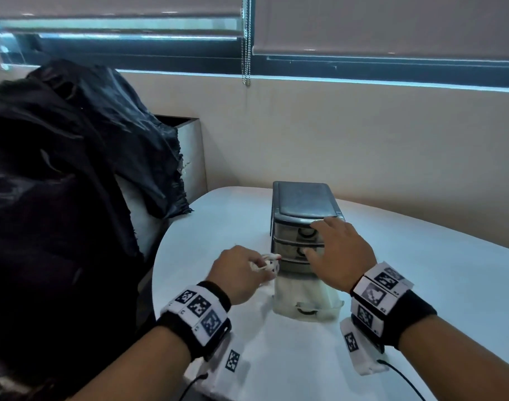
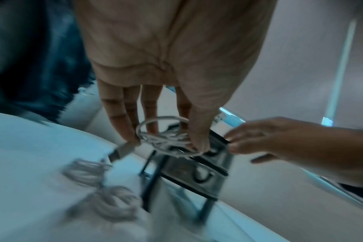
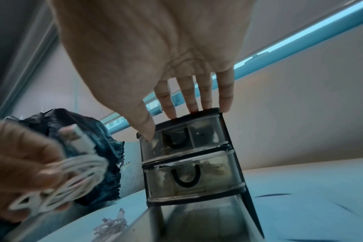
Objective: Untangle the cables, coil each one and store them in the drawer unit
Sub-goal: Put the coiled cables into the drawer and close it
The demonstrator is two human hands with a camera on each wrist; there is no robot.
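A small dark drawer unit [image 1: 302, 204] stands on the white table [image 1: 421, 285], its two upper clear drawers closed. The bottom drawer [image 1: 307, 302] is pulled out toward me. My left hand [image 1: 247, 270] pinches a coiled white cable [image 2: 166, 139] between thumb and fingers, just left of the unit's front, with a plug [image 2: 120, 151] sticking out. My right hand [image 1: 320, 238] rests on the unit's top front edge with straight fingers [image 3: 189, 101], thumb on the top drawer [image 3: 197, 135]. A second white cable [image 3: 112, 226] lies loose on the table by the open drawer.
Black fabric [image 1: 74, 169] is piled over a seat at the left, close to the table's rounded edge. A metal bin [image 1: 191, 151] stands behind it by the wall. A blind chain [image 1: 246, 53] hangs over the windowsill.
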